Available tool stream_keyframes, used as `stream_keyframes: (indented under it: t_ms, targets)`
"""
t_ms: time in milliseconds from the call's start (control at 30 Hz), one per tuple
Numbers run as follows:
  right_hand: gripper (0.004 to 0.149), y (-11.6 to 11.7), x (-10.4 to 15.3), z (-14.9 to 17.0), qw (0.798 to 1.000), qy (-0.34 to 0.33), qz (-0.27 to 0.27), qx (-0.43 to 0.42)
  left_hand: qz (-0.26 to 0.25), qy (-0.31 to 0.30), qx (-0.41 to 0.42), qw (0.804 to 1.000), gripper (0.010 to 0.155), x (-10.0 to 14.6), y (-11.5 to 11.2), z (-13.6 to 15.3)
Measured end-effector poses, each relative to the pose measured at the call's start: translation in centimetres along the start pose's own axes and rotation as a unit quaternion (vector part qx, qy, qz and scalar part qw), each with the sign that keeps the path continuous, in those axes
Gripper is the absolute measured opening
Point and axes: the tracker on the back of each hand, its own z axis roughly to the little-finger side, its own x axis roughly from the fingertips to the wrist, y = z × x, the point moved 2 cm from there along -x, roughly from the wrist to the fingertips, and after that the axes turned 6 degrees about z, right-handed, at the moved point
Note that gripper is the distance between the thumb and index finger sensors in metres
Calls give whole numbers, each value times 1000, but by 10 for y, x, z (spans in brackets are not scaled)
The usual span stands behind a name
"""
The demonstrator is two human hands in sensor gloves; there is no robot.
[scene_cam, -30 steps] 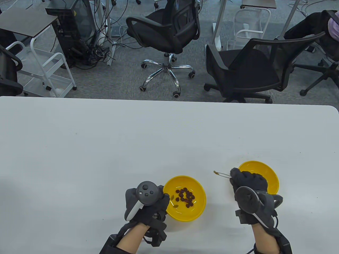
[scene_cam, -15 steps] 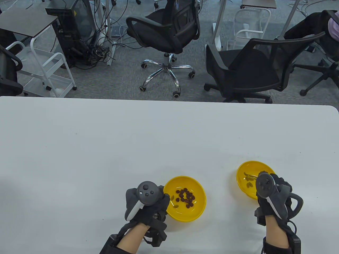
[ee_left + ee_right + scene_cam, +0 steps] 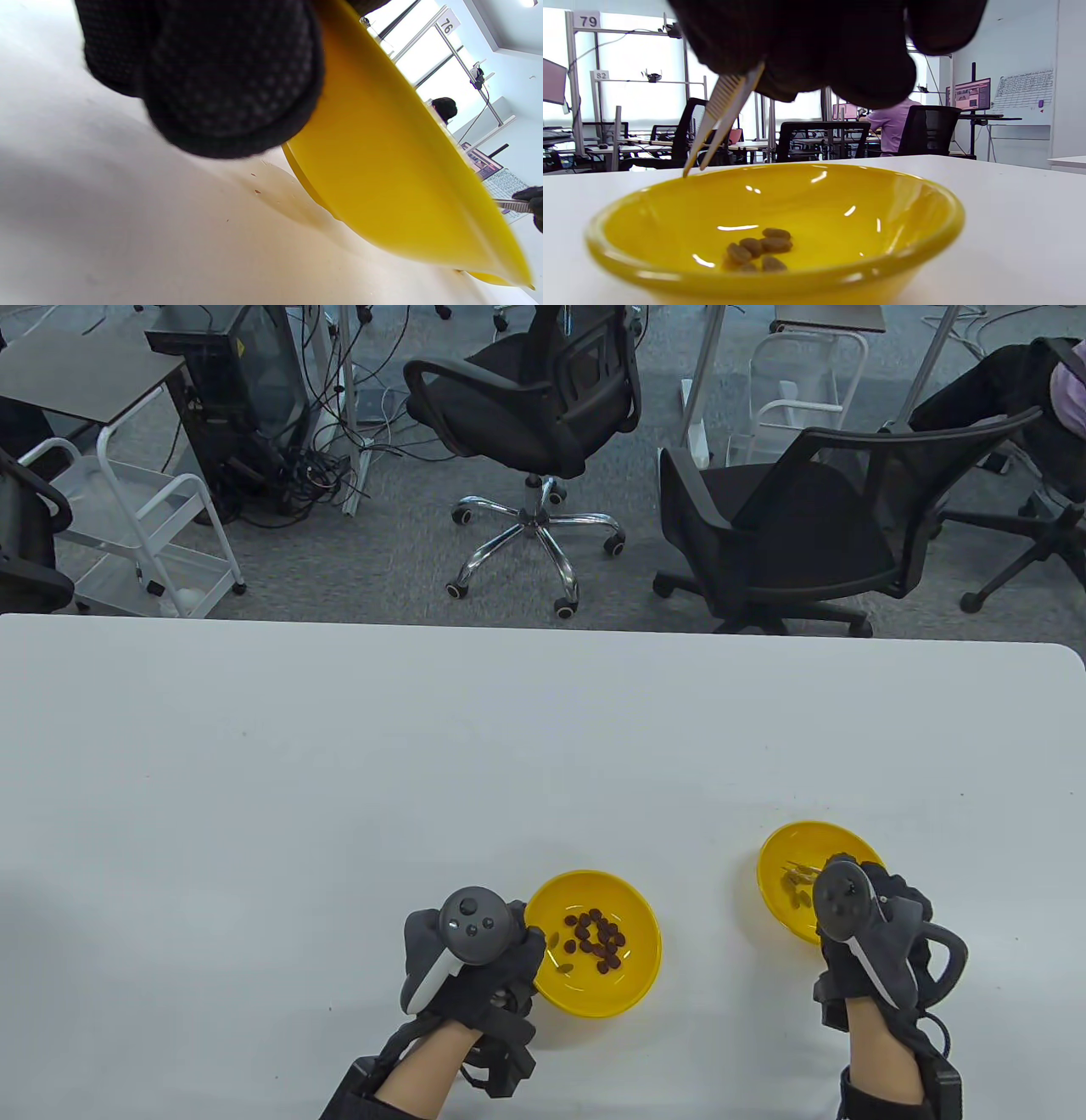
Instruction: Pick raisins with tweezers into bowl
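My left hand (image 3: pixel 516 952) holds the near-left rim of a yellow bowl (image 3: pixel 652 914) that has several dark red raisins (image 3: pixel 598 938) in it. In the left wrist view a gloved finger (image 3: pixel 220 80) lies against that bowl's outer wall (image 3: pixel 394 178). My right hand (image 3: pixel 853 903) pinches metal tweezers (image 3: pixel 723 116) over a second yellow bowl (image 3: pixel 768 857) to the right. The tweezer tips stand slightly apart and empty above the far-left rim of this bowl (image 3: pixel 925 235). Several brownish raisins (image 3: pixel 761 250) lie on its bottom.
The two bowls stand near the front edge of a white table (image 3: pixel 424 780), roughly a hand's width apart. Office chairs (image 3: pixel 543 398) and a white cart (image 3: pixel 144 517) stand on the floor beyond the far edge.
My right hand carried a raisin in the tweezers from between the bowls rightward over the right bowl. The tweezers are now empty. The left hand has not moved.
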Motion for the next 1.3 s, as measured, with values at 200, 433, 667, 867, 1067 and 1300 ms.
stream_keyframes:
  t_ms: [200, 433, 667, 867, 1067, 1300]
  targets:
    - [45, -17, 17, -39, 988, -99, 10, -117, -1, -1, 0, 1000, 56, 0, 0, 0]
    - [46, -17, 58, -107, 951, -277, -11, -135, 3, -2, -4, 1000, 56, 0, -2, -1]
    - [45, -8, 96, -145, 916, -385, -47, -100, 4, -8, -5, 1000, 56, 1, -3, -3]
    - [45, -4, 103, -151, 910, -402, -45, -96, 6, -8, -6, 1000, 56, 0, -5, -4]
    - [44, -3, 105, -153, 909, -406, -44, -88, 8, -12, -7, 1000, 56, 0, -6, -6]
    - [43, -5, 105, -153, 907, -411, -30, -90, 10, -14, -8, 1000, 56, 0, -7, -7]
